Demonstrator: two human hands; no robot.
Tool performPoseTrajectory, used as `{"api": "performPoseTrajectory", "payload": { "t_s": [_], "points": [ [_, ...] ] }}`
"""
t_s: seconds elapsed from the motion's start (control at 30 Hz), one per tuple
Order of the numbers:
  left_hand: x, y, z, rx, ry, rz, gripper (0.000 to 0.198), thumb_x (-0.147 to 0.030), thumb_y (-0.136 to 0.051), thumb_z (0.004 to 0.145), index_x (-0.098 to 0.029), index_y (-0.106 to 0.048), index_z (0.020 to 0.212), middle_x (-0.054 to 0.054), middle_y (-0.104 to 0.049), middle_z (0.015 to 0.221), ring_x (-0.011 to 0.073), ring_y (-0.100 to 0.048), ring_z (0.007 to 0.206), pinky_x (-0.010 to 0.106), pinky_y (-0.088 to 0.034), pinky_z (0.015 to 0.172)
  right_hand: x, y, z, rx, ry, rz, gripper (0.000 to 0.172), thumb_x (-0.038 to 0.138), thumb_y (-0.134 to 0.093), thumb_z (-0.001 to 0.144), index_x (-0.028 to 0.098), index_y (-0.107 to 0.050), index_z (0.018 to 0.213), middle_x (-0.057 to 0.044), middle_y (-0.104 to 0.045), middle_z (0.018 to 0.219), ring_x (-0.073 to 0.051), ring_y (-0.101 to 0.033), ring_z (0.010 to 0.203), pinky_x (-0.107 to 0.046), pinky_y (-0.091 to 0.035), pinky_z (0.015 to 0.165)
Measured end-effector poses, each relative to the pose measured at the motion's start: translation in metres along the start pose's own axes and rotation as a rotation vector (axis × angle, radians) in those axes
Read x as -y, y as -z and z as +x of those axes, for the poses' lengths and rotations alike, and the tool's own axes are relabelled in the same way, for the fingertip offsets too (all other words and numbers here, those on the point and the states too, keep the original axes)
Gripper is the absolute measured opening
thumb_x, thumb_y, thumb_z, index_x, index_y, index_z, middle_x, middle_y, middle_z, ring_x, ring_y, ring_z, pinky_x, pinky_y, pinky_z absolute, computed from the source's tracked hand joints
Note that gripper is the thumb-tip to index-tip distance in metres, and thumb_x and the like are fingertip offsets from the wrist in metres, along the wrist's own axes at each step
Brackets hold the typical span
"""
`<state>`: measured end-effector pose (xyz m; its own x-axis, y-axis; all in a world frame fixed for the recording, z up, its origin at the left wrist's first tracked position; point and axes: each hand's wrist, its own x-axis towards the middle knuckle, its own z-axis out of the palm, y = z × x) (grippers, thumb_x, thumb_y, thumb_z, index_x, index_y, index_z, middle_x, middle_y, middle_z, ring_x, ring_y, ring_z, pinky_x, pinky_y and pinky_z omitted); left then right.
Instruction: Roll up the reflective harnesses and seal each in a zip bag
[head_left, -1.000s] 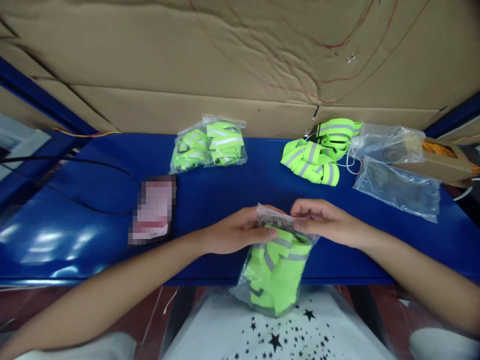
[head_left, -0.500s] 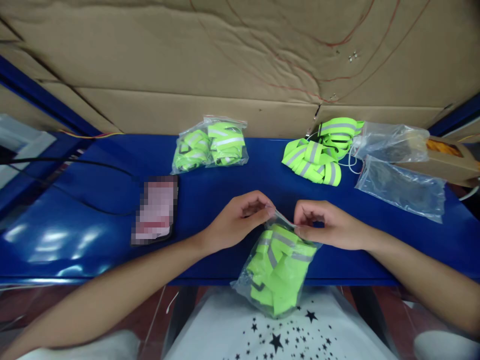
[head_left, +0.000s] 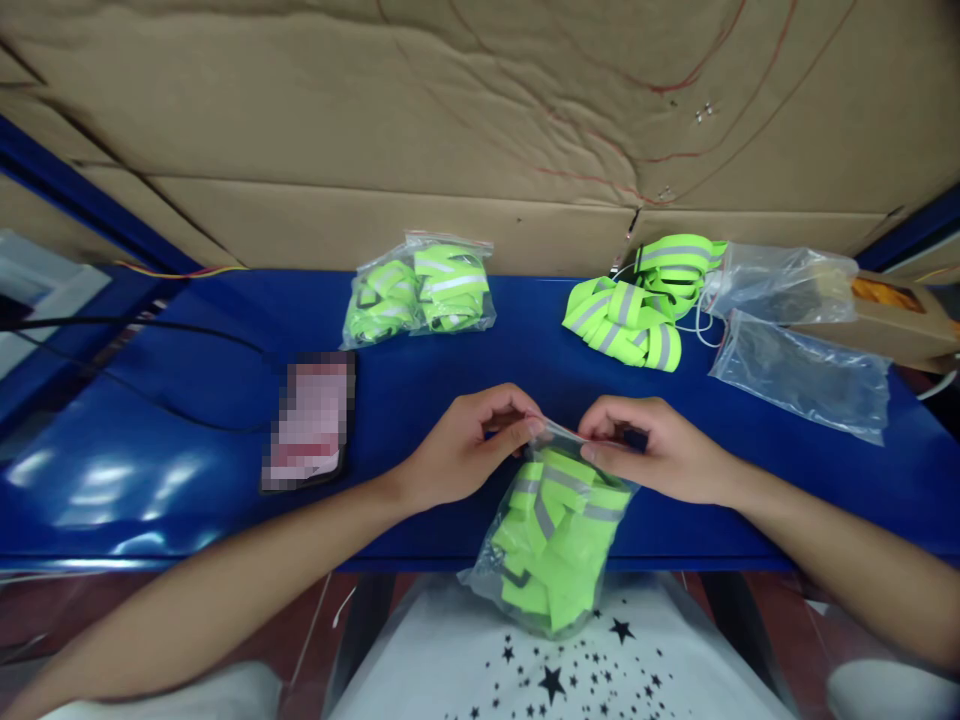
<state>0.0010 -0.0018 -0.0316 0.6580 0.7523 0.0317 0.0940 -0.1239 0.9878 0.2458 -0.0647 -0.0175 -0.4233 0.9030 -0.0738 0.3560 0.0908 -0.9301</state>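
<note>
"Bag (head_left: pixel 551 540) of green straps (head_left: pixel 570 575): where was it?"
"Across the desk's (head_left: pixel 420 538) front edge."
"What had changed?"
"The left hand (head_left: pixel 469 450), thumb lower on the bag a second earlier, now pinched the mouth's (head_left: pixel 562 431) left end; the right hand (head_left: pixel 649 450) pinched toward its right."
"So?"
"The mouth seemed controlled from both sides."
</note>
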Motion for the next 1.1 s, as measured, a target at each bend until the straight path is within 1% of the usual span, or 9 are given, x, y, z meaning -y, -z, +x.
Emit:
{"api": "performPoseTrajectory", "payload": {
  "t_s": [0.2, 0.33, 0.43, 0.57, 0.7, 0.83, 1.0, 1.1],
  "points": [
    [0.004, 0.000, 0.002, 0.040, -0.042, 0.052, 0.022, -0.037, -0.068, 0.092, -0.015, -0.070, 0.092, 0.003, -0.071, 0.085, 0.0122, -0.063, 0.073, 0.022, -0.048, 0.066, -0.002, -0.010, -0.002, -0.141, 0.160, -0.192, 0.013, 0.029, -0.064, 0.096, 0.017, -0.066, 0.093, 0.002, -0.059, 0.072, -0.008, -0.050, 0.062, -0.021, -0.040, 0.057],
    [0.006, 0.000, 0.002, 0.012, -0.050, 0.174, 0.022, -0.037, -0.066, 0.093, -0.016, -0.071, 0.091, 0.003, -0.072, 0.085, 0.0134, -0.063, 0.075, 0.023, -0.047, 0.067, -0.007, -0.016, 0.000, -0.186, 0.235, -0.278, 0.008, 0.024, -0.063, 0.096, 0.017, -0.066, 0.094, 0.002, -0.060, 0.075, -0.007, -0.050, 0.063, -0.020, -0.040, 0.059],
    [0.008, -0.001, 0.001, 0.008, -0.060, 0.202, 0.022, -0.037, -0.063, 0.094, -0.016, -0.070, 0.093, 0.003, -0.072, 0.086, 0.0132, -0.063, 0.076, 0.023, -0.047, 0.068, -0.009, -0.018, 0.002, -0.208, 0.234, -0.297, 0.008, 0.024, -0.064, 0.096, 0.017, -0.066, 0.094, 0.003, -0.057, 0.073, -0.008, -0.049, 0.062, -0.020, -0.040, 0.059],
    [0.011, -0.002, 0.003, 0.044, -0.050, 0.146, 0.021, -0.036, -0.065, 0.093, -0.016, -0.069, 0.094, 0.002, -0.069, 0.084, 0.0123, -0.060, 0.073, 0.023, -0.047, 0.066, -0.008, -0.021, 0.004, -0.241, 0.232, -0.307, 0.008, 0.025, -0.064, 0.096, 0.017, -0.066, 0.094, 0.003, -0.057, 0.072, -0.008, -0.049, 0.062, -0.020, -0.039, 0.058],
    [0.011, -0.003, 0.002, 0.075, -0.075, 0.184, 0.014, -0.029, -0.067, 0.090, -0.016, -0.070, 0.091, 0.001, -0.069, 0.082, 0.0117, -0.059, 0.072, 0.023, -0.046, 0.066, -0.007, -0.024, 0.003, -0.228, 0.246, -0.288, 0.009, 0.023, -0.062, 0.096, 0.017, -0.066, 0.090, 0.002, -0.059, 0.074, -0.008, -0.049, 0.062, -0.020, -0.040, 0.059],
    [0.008, -0.004, 0.000, 0.069, -0.128, 0.235, 0.010, -0.026, -0.066, 0.090, -0.016, -0.069, 0.090, 0.002, -0.070, 0.085, 0.0121, -0.061, 0.075, 0.023, -0.047, 0.069, -0.010, -0.026, 0.003, -0.218, 0.243, -0.292, 0.008, 0.022, -0.062, 0.095, 0.017, -0.064, 0.089, 0.004, -0.054, 0.070, -0.007, -0.044, 0.059, -0.020, -0.037, 0.057],
    [0.010, -0.005, 0.002, 0.054, -0.109, 0.253, 0.011, -0.027, -0.068, 0.089, -0.016, -0.069, 0.090, 0.001, -0.068, 0.080, 0.0115, -0.058, 0.070, 0.022, -0.045, 0.064, -0.012, -0.026, 0.005, -0.245, 0.210, -0.332, 0.009, 0.025, -0.063, 0.094, 0.018, -0.064, 0.090, 0.006, -0.045, 0.063, -0.007, -0.039, 0.055, -0.022, -0.033, 0.055],
    [0.012, -0.006, 0.002, 0.037, -0.153, 0.290, 0.009, -0.026, -0.068, 0.089, -0.017, -0.070, 0.090, 0.002, -0.069, 0.085, 0.0121, -0.061, 0.072, 0.023, -0.046, 0.066, -0.014, -0.027, 0.006, -0.235, 0.198, -0.324, 0.010, 0.027, -0.061, 0.096, 0.018, -0.064, 0.091, 0.006, -0.045, 0.063, -0.008, -0.040, 0.055, -0.022, -0.033, 0.055]
  ]
}}
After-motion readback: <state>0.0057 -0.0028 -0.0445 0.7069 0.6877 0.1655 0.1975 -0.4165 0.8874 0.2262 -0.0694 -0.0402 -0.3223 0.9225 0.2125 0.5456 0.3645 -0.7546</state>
